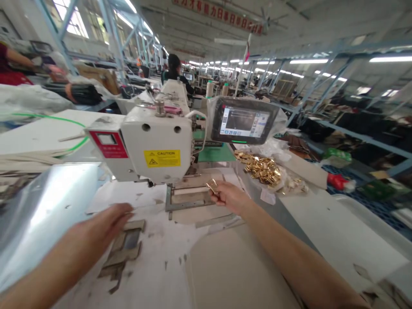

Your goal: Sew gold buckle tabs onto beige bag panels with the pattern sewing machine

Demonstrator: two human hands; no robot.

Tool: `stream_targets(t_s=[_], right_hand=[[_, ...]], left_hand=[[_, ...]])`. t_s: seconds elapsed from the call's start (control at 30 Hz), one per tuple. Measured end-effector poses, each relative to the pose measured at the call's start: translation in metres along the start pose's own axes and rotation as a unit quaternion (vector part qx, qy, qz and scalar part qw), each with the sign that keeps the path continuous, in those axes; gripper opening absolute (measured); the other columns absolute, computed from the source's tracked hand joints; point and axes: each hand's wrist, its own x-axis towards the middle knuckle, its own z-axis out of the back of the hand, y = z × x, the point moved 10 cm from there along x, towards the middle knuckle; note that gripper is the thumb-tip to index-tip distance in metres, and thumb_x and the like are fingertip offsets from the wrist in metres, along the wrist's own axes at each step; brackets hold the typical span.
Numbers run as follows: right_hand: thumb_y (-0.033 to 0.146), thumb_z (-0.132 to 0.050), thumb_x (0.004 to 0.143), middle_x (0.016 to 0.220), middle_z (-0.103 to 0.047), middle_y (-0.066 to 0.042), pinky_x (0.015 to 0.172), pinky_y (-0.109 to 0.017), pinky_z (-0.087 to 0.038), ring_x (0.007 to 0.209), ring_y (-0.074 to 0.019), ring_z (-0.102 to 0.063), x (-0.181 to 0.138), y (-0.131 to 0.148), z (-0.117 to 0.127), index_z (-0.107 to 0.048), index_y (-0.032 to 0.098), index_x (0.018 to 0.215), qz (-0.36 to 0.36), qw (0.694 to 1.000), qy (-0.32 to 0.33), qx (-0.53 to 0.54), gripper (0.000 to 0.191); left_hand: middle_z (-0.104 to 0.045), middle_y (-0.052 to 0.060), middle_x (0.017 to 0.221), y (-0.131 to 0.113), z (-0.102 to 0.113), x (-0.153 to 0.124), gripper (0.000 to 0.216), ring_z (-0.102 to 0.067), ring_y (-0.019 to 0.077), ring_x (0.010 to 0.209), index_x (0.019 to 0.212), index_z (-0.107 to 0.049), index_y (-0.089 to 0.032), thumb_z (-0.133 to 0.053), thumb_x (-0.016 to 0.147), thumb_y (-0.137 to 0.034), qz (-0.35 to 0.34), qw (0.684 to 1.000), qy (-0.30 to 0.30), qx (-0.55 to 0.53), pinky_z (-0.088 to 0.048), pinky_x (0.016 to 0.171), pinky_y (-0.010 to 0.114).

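A small gold-coloured metal buckle [211, 186] is pinched in the fingertips of my right hand [227, 196], just over the right end of a rectangular metal clamp frame [168, 199]. Beige material lies under this frame. My left hand [103, 221], slightly blurred, has its fingers stretched out and holds nothing that I can see. It hovers by the upper left of a worn grey-brown template [120, 253] with a rectangular window. In front of both hands stands the white head of a sewing machine [154, 143] with a yellow caution label.
A heap of gold metal fittings [265, 169] lies to the right, partly in clear plastic. Above it stands a control screen [243, 122]. A large beige panel [231, 266] covers the table front. A person [175, 71] sits farther back; another person's arm [19, 58] shows at far left.
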Motion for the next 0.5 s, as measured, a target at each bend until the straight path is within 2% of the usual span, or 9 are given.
stream_targets(t_s=[0.07,0.1,0.17,0.23,0.3,0.4,0.47,0.5], right_hand=[[0.032,-0.064,0.072,0.070,-0.055,0.002,0.042,-0.018,-0.018,0.051,-0.0065,-0.043,-0.005,0.001,-0.005,-0.053,0.018,0.087,0.016,0.999,0.002,-0.047,0.024],[0.035,-0.062,0.076,0.070,-0.055,0.002,0.043,-0.018,-0.020,0.051,-0.0066,-0.043,-0.007,0.001,-0.007,-0.052,0.018,0.086,0.030,0.996,0.002,-0.082,0.022],[0.038,-0.054,0.085,0.070,-0.054,0.002,0.045,-0.019,-0.026,0.051,-0.0072,-0.043,-0.013,0.005,-0.015,-0.052,0.019,0.085,0.070,0.983,0.014,-0.170,0.019],[0.030,-0.046,0.091,0.069,-0.054,0.003,0.050,-0.020,-0.033,0.053,-0.0089,-0.045,-0.020,0.010,-0.027,-0.053,0.020,0.090,0.125,0.955,0.034,-0.267,0.013],[0.018,-0.040,0.091,0.072,-0.056,0.002,0.058,-0.023,-0.040,0.060,-0.0113,-0.051,-0.030,0.016,-0.040,-0.055,0.020,0.099,0.186,0.916,0.045,-0.353,0.017],[0.008,-0.038,0.088,0.084,-0.063,-0.004,0.074,-0.029,-0.044,0.078,-0.0166,-0.058,-0.042,0.024,-0.054,-0.054,0.016,0.114,0.263,0.847,0.045,-0.460,0.032],[0.007,-0.039,0.087,0.092,-0.066,-0.008,0.079,-0.032,-0.044,0.085,-0.0196,-0.059,-0.044,0.026,-0.057,-0.051,0.014,0.123,0.285,0.814,0.035,-0.505,0.038],[0.007,-0.040,0.087,0.095,-0.067,-0.009,0.081,-0.033,-0.044,0.086,-0.0204,-0.060,-0.042,0.026,-0.054,-0.050,0.013,0.125,0.284,0.807,0.023,-0.518,0.039]], left_hand=[[-0.073,0.007,0.099,-0.043,-0.029,0.004,0.030,-0.071,0.0246,0.087,0.113,-0.054,-0.021,-0.037,0.093,-0.036,0.004,0.996,0.094,0.001,-0.054,0.078,0.037],[-0.073,0.008,0.096,-0.065,-0.041,0.009,0.031,-0.071,0.0257,0.087,0.118,-0.050,-0.019,-0.036,0.093,-0.032,0.014,0.993,0.120,-0.001,-0.053,0.075,0.036],[-0.073,0.012,0.091,-0.107,-0.058,0.023,0.030,-0.071,0.0263,0.087,0.120,-0.044,-0.015,-0.040,0.092,-0.025,0.002,0.990,0.138,-0.018,-0.052,0.071,0.034],[-0.072,0.014,0.090,-0.134,-0.066,0.037,0.030,-0.071,0.0267,0.086,0.121,-0.042,-0.013,-0.039,0.092,-0.019,-0.010,0.992,0.121,-0.017,-0.051,0.069,0.033],[-0.072,0.016,0.090,-0.146,-0.070,0.046,0.028,-0.071,0.0267,0.085,0.120,-0.041,-0.012,-0.034,0.093,-0.015,-0.020,0.994,0.106,-0.007,-0.050,0.067,0.033],[-0.071,0.015,0.088,-0.150,-0.075,0.049,0.028,-0.072,0.0273,0.084,0.120,-0.039,-0.012,-0.030,0.093,-0.013,-0.034,0.994,0.108,0.004,-0.049,0.067,0.033],[-0.072,0.015,0.087,-0.149,-0.077,0.047,0.029,-0.072,0.0276,0.084,0.122,-0.037,-0.012,-0.030,0.093,-0.014,-0.041,0.993,0.109,0.004,-0.049,0.066,0.033],[-0.072,0.015,0.087,-0.148,-0.078,0.046,0.030,-0.072,0.0276,0.085,0.122,-0.035,-0.012,-0.030,0.093,-0.015,-0.044,0.993,0.108,0.000,-0.049,0.066,0.033]])
